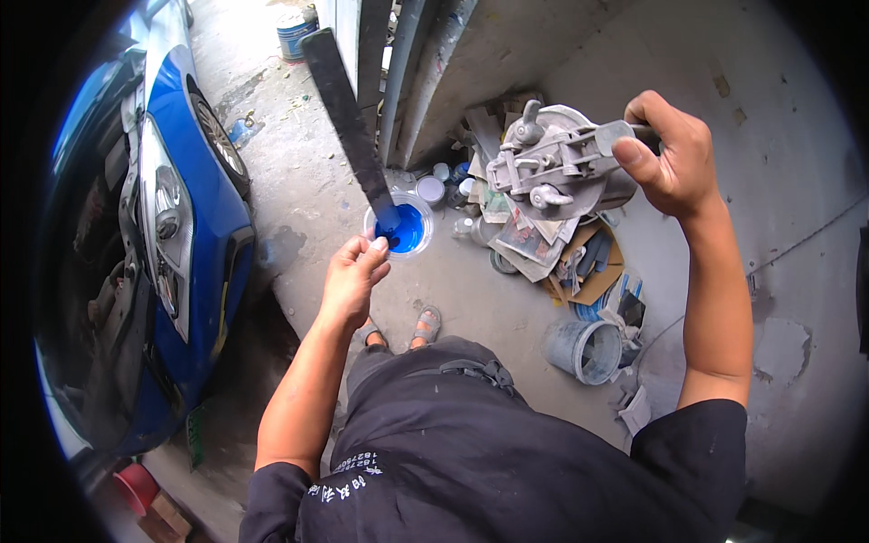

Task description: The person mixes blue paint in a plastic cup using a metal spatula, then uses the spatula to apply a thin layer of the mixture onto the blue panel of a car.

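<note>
A clear plastic cup (424, 237) with bright blue paint (409, 226) in it is pinched at its near rim by my left hand (355, 281). A long, dark flat stick (347, 118) stands tilted in the cup, its lower end in the paint. Raised at the right, my right hand (674, 154) is closed around the handle of a grey metal paint-can mixing lid (561, 167), thumb on its lever. The lid has wing-shaped clamps and a round plate. Whether a can is attached beneath it is hard to see.
At the left a blue car (204, 208) stands with its front end opened. Small jars (430, 189), papers (528, 244) and a cardboard box (599, 271) clutter the floor by the wall. A grey bucket (579, 351) lies tipped nearby. A tin (294, 38) stands farther off.
</note>
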Demonstrator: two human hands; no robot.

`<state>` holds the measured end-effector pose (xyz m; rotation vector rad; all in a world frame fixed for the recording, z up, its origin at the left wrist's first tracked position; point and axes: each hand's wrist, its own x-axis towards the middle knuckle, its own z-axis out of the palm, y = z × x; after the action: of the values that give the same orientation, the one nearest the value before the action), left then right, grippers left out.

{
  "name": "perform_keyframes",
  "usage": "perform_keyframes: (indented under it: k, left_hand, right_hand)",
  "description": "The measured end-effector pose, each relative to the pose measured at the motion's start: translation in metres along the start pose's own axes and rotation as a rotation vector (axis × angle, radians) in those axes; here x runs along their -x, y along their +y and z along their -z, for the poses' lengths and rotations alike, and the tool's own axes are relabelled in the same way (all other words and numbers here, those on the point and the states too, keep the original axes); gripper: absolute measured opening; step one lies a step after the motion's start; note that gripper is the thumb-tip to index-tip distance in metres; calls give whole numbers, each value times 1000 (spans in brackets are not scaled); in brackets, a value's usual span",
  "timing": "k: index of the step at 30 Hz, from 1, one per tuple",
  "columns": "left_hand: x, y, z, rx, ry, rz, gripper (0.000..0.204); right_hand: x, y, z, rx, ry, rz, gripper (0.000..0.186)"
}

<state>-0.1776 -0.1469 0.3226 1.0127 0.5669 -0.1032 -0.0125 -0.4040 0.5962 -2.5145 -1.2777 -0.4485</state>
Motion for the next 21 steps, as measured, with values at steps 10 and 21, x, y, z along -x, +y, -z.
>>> perform_keyframes:
  k: [10, 21]
  left_hand:
    - [4, 7, -24, -83, -151, 5, 23]
    - [1, 11, -29, -83, -232, -35, 20]
  right_hand:
    - [-22, -37, 2, 51, -19, 234, 48]
    - [-30, -55, -1, 106, -70, 344, 28]
